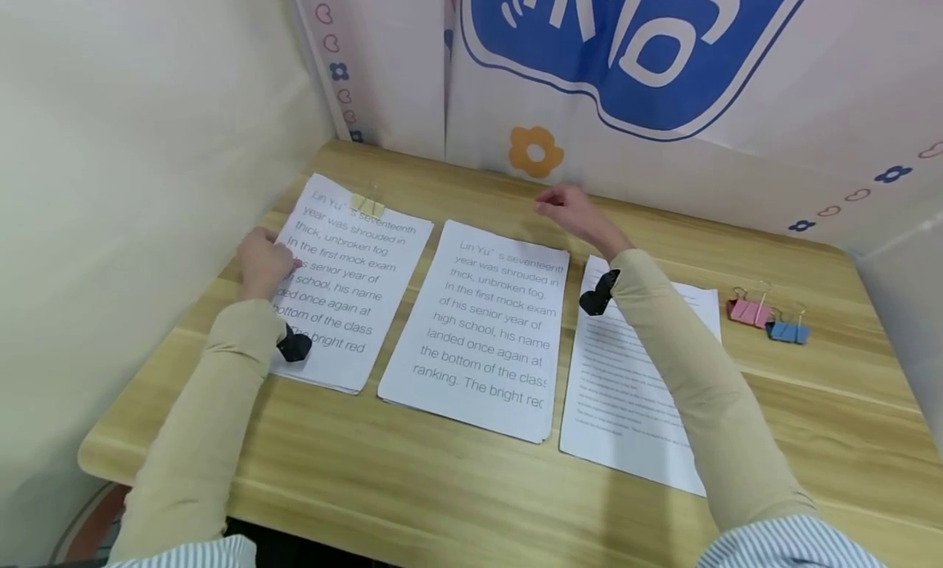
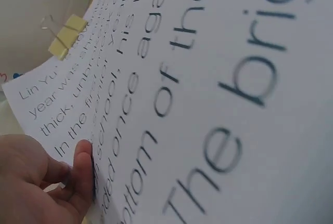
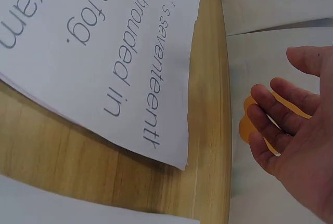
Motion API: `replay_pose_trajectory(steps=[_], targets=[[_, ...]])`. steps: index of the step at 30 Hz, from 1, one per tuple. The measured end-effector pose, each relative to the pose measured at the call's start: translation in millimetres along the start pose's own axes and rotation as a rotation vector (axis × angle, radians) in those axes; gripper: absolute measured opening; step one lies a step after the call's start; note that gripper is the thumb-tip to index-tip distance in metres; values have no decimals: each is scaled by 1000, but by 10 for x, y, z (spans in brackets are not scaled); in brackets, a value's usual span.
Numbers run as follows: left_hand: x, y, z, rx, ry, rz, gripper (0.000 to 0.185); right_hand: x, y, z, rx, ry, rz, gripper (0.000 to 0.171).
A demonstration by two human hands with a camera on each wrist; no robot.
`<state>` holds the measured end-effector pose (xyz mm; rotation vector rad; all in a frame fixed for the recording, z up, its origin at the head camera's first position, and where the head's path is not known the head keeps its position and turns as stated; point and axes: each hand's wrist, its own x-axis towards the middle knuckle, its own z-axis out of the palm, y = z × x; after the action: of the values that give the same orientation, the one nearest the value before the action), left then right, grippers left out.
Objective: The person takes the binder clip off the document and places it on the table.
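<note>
1. Wooden table (image 1: 457,486), light grain, fills the booth; pale walls and a blue-and-white printed backdrop (image 1: 633,52) stand behind it.
2. Three paper stacks lie side by side on it: left stack (image 1: 346,281), middle stack (image 1: 486,331), right stack (image 1: 633,388) with small print.
3. Left hand (image 1: 261,261) sits on the left stack's left edge; in the left wrist view the thumb (image 2: 83,169) presses on the sheet beside the printed lines, other fingers curled at the margin. Whether they pinch the edge cannot be told.
4. Right hand (image 1: 570,208) hovers above the table near the backdrop, past the middle stack's top right corner; fingers (image 3: 276,109) loosely bent, spread apart, holding nothing.
5. Yellow binder clip (image 1: 368,204) is clamped on the left stack's top edge.
6. Pink clip (image 1: 747,310) and blue clip (image 1: 788,331) lie touching on the table, right of the right stack.
</note>
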<state>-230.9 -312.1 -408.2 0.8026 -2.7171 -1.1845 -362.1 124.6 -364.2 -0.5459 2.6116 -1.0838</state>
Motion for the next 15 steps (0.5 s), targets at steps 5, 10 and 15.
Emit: replay_pose_trajectory(steps=[5, 10, 15], targets=[[-4, -132, -7, -101, -11, 27, 36, 103, -136, 109, -12, -30, -26, 43], [8, -203, -13, -177, -34, 32, 37, 287, -410, 337, -22, -68, -70, 44], [-8, -227, -21, -193, -53, 27, 37, 418, -762, 612, 12, -113, -131, 43]])
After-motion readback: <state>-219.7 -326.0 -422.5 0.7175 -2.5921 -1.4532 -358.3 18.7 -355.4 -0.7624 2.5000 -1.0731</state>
